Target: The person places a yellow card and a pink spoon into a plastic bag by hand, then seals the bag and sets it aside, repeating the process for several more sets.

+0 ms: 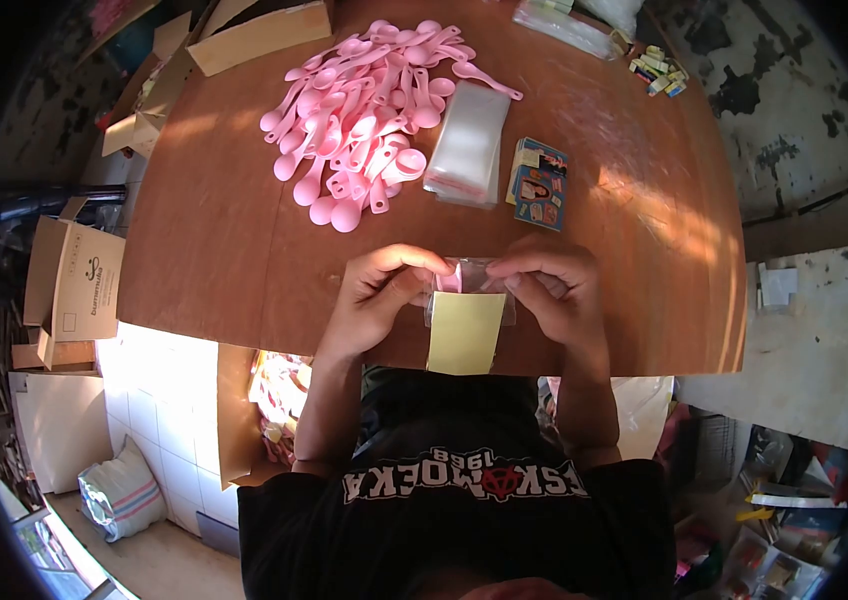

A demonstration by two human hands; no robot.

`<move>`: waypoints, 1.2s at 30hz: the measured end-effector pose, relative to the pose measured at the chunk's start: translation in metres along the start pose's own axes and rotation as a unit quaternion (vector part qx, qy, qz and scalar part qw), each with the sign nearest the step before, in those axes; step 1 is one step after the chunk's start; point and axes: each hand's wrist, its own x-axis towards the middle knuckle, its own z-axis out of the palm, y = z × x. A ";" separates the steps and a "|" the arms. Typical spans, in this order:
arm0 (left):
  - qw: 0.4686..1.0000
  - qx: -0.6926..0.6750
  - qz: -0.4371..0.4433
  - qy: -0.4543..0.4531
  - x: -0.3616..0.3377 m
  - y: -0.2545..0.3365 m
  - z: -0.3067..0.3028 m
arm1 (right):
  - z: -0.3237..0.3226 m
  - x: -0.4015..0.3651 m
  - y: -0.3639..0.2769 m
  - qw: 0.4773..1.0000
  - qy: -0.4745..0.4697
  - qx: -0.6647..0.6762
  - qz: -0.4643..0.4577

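Observation:
At the near edge of the table, a small clear plastic bag is stretched between my two hands. My left hand pinches its upper left corner, thumb and forefinger together. On the other side my right hand grips the upper right part of the bag. A plain pale yellow card overlaps the bag and hangs below it toward my body. Something pink shows through the plastic by my left fingertips, partly hidden. Beyond my hands lie a stack of clear bags and a stack of printed cards.
A big heap of pink measuring spoons covers the table's far left. Plastic packaging and a small pile of yellow-and-white pieces lie at the far right. Cardboard boxes stand left of the table, and a white sack rests on the floor.

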 end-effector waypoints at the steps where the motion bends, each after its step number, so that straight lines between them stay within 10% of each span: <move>1: 1.000 0.000 0.000 0.000 0.000 0.002 0.000 | -0.001 0.000 0.001 1.000 -0.004 -0.002 -0.011; 4: 0.994 -0.102 -0.042 -0.012 0.000 0.006 0.000 | 0.003 -0.001 0.001 1.000 -0.002 0.018 -0.014; 12: 0.987 0.161 0.017 -0.014 -0.041 0.043 -0.021 | 0.016 -0.013 -0.003 0.997 0.025 -0.062 0.034; 14: 0.963 0.207 0.165 0.051 -0.092 0.074 -0.060 | 0.005 -0.018 -0.014 0.994 0.008 -0.078 0.074; 18: 0.746 0.250 0.351 0.508 -0.197 0.106 -0.138 | -0.026 -0.020 -0.030 0.973 -0.004 -0.221 0.067; 21: 0.604 0.294 0.187 0.716 -0.254 0.073 -0.187 | -0.039 -0.014 -0.028 0.967 -0.005 -0.239 0.090; 26: 0.502 0.612 -0.330 0.514 -0.301 -0.047 -0.209 | -0.048 0.027 0.002 0.942 -0.046 -0.325 0.073; 28: 0.522 0.615 -0.329 0.491 -0.283 -0.046 -0.200 | -0.047 0.054 0.016 0.918 -0.047 -0.394 0.015; 34: 0.500 0.598 0.123 0.614 -0.179 0.028 -0.155 | -0.046 0.125 0.084 0.859 -0.095 -0.503 -0.018; 36: 0.588 0.536 0.214 0.567 -0.135 0.057 -0.116 | -0.043 0.138 0.085 0.845 -0.128 -0.518 0.035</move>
